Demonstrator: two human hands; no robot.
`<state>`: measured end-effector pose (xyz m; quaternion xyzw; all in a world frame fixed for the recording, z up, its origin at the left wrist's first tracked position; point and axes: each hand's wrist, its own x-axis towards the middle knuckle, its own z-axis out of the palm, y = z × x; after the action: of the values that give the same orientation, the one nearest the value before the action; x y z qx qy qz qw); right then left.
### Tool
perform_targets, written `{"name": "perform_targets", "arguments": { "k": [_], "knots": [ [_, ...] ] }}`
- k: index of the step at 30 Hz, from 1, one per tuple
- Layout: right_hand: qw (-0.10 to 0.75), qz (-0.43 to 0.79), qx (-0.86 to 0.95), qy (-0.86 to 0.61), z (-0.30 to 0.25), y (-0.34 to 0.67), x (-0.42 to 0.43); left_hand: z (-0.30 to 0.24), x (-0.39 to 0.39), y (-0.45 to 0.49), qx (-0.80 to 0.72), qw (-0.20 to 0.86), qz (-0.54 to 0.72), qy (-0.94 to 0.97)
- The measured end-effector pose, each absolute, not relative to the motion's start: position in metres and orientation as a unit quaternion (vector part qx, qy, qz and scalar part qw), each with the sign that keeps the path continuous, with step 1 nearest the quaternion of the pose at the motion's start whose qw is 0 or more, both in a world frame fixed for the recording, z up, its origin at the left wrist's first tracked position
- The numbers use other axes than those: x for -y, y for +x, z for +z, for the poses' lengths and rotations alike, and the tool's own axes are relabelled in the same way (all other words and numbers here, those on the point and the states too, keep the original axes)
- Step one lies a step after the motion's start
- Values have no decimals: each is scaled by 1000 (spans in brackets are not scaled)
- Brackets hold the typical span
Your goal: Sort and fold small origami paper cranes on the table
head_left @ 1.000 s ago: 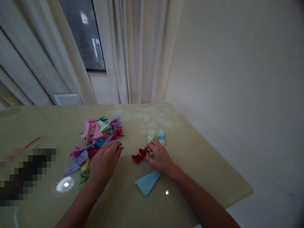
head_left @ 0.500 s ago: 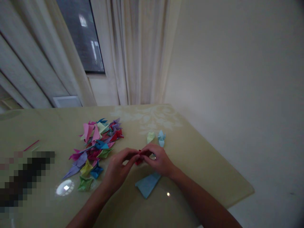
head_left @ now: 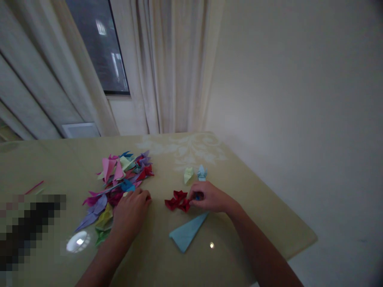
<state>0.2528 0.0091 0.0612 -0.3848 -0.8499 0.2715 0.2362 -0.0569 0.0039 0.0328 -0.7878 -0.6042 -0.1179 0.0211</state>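
My right hand (head_left: 209,197) has its thumb and index fingertip closed at the right edge of a red folded paper piece (head_left: 179,200) with several pointed petals, which rests on the table. A bit of blue shows inside the curl of that hand; its kind is unclear. My left hand (head_left: 131,211) is palm down, fingers loosely bent and apart, at the right side of a heap of colourful folded paper pieces (head_left: 109,165). It covers some of them. Nearer to me lies a light blue folded paper triangle (head_left: 187,235).
Behind my right hand stand a pale green folded piece (head_left: 188,174) and a light blue one (head_left: 202,173). A thin pink strip (head_left: 34,187) lies at left. A blurred dark area covers the lower left. The table's right edge (head_left: 269,192) runs along a wall.
Both hands were together on the red paper piece. My left hand has moved left to the heap, and the red piece now shows on the table beside my right hand.
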Motion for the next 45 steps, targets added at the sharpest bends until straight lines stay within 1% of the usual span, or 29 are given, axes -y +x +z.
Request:
{"name": "perform_targets", "arguments": {
  "k": [4, 6, 9, 13, 18, 22, 24, 25, 28, 30, 31, 33, 35, 38, 41, 45],
  "knots": [
    [200, 219, 864, -407, 54, 253, -11, 35, -4, -47, 560, 6, -221, -799],
    [205, 211, 862, -414, 57, 254, -10, 36, -2, -41, 550, 2, -267, -792],
    [261, 224, 846, -408, 65, 248, -6, 38, 4, -30, 521, -1, -326, -789],
    [350, 272, 819, -364, 69, 226, 4, 38, 15, -14, 407, -38, -406, -817],
    [384, 290, 817, -317, 61, 213, 8, 36, 23, -1, 376, -117, -429, -813],
    [397, 273, 813, -328, 59, 217, 4, 34, 21, 0, 359, -152, -406, -827],
    [414, 246, 799, -360, 59, 221, 1, 34, 16, -7, 380, -132, -393, -827],
    [430, 228, 786, -382, 59, 224, -2, 34, 13, -12, 407, -105, -389, -819],
    [454, 188, 748, -446, 58, 233, -10, 36, 3, -35, 538, 34, -329, -776],
    [436, 182, 748, -466, 54, 237, -15, 36, -2, -52, 617, 121, -233, -742],
    [420, 184, 755, -469, 51, 239, -17, 36, -4, -58, 644, 143, -181, -729],
    [389, 187, 768, -473, 45, 240, -21, 36, -6, -68, 669, 151, -107, -720],
    [371, 179, 773, -482, 39, 240, -23, 35, -8, -71, 669, 134, -79, -727],
    [359, 155, 767, -509, 34, 239, -25, 35, -13, -69, 659, 112, -104, -737],
    [343, 140, 761, -533, 33, 241, -26, 34, -17, -66, 642, 90, -166, -743],
    [301, 157, 777, -529, 36, 245, -26, 31, -18, -62, 613, 71, -257, -744]
  ]
}}
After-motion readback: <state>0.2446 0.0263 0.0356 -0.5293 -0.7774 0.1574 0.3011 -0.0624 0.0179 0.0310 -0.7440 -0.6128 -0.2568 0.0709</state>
